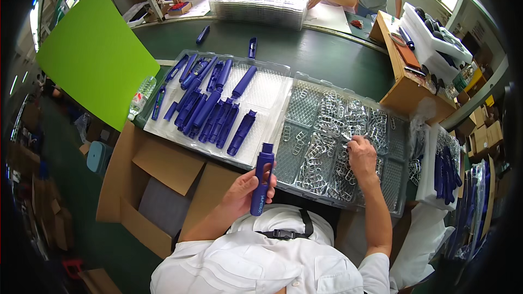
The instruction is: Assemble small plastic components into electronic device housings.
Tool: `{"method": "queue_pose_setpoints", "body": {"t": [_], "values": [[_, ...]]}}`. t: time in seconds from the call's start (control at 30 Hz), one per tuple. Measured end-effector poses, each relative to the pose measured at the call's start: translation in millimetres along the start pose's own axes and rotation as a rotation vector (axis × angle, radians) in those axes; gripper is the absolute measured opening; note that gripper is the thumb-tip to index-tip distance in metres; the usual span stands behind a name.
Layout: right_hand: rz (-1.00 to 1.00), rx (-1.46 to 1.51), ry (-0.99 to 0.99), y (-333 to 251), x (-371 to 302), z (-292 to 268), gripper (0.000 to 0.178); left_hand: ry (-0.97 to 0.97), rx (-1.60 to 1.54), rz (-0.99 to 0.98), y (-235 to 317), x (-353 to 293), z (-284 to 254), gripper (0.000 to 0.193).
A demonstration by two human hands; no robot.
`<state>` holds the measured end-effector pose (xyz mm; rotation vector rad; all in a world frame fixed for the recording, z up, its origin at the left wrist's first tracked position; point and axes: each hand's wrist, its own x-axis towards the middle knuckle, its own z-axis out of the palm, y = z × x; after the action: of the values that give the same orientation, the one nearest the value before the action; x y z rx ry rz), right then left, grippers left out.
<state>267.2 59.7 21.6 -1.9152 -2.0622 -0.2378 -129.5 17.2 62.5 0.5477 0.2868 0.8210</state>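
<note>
Upright in my left hand (241,190) is a blue plastic tube casing (256,198) with an oval cut-out in its side and a narrower top end. My left fingers wrap round it, in front of my body. On the right, my right hand (363,159) reaches into a clear divided tray (405,196) of small shiny wire-like metal clips (315,170). Its fingers are pinched together at the pile; whether a clip is between them I cannot make out. To the left, several similar blue casings (206,113) lie on a tray with a white textured liner (264,98).
Two more blue casings (252,48) lie on the green table (327,54). Beyond them is a stack of clear trays (259,2), with people working there. An open cardboard box (117,198) stands lower left, below a green panel (90,54). A wooden shelf (417,95) borders the right.
</note>
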Motion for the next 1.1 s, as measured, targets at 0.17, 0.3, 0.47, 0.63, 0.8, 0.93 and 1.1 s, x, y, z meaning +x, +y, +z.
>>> {"method": "queue_pose_setpoints", "body": {"t": [0.17,0.3,0.47,0.63,0.8,0.93,1.1], "values": [[0.024,0.260,0.194,-15,-18,-27,0.013,-0.048,-0.075,-0.228,-28,21,-6,0.066],[0.328,0.835,-0.002,-6,-33,-52,0.020,0.005,-0.191,-0.352,-37,25,-3,0.061],[0.593,1.414,0.023,-26,-56,-93,0.019,0.037,-0.174,-0.359,-37,36,13,0.057],[0.691,1.508,0.024,-36,-67,-99,0.026,0.077,-0.087,-0.361,-43,53,20,0.057],[0.710,1.476,-0.028,-42,-67,-94,0.029,0.076,0.159,-0.286,-56,69,22,0.059],[0.745,1.455,-0.047,-44,-77,-93,0.027,0.056,0.182,-0.297,-68,79,14,0.048],[0.540,1.347,0.080,-40,-90,-91,0.029,0.073,0.286,-0.278,-78,82,24,0.060]]}}
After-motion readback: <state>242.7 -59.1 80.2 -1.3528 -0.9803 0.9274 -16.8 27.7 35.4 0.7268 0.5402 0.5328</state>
